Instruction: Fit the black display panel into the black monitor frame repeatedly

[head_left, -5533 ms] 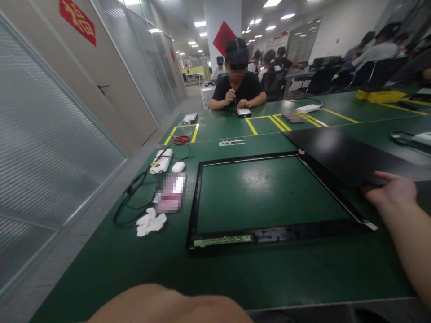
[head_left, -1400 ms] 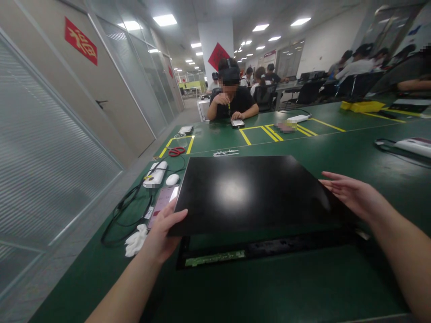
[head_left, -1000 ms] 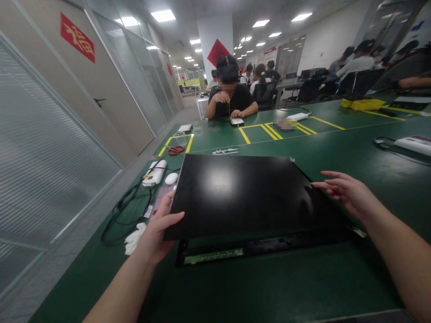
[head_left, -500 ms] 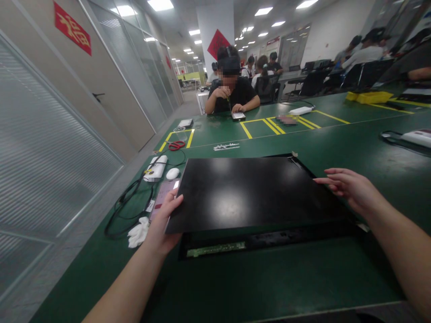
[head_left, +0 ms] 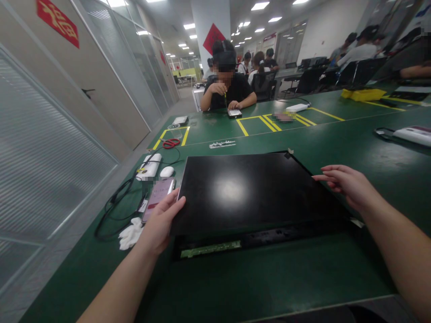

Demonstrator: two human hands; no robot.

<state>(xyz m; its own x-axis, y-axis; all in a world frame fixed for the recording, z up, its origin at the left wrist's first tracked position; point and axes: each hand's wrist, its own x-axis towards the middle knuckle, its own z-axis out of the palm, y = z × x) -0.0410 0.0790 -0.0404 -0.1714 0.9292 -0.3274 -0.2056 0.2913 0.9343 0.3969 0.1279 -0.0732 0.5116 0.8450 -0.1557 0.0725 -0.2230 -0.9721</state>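
Note:
A glossy black display panel [head_left: 256, 193] lies tilted over a dark shallow frame [head_left: 262, 237], its left side raised. My left hand [head_left: 164, 217] grips the panel's left edge, thumb on top and fingers beneath. At the panel's right edge, my right hand [head_left: 348, 186] has its index finger stretched toward the frame's rim, the other fingers loosely curled, holding nothing. Along the frame's near side, a green circuit strip [head_left: 210, 249] shows beneath the panel. Small pale tabs stick out at the frame's far right and near right corners.
On the green table [head_left: 286, 287], left, are a phone [head_left: 160, 197], white gloves [head_left: 131, 233], a white mouse-like object [head_left: 167, 172], a white box [head_left: 150, 166] with black cables, and red scissors [head_left: 171, 143]. A co-worker [head_left: 227, 85] sits opposite with a small device. A yellow tray [head_left: 362, 94] stands far right.
The view has shifted slightly. The panel's left side sits a little lower and its right far corner lies closer to the frame. My right hand stays at the right edge.

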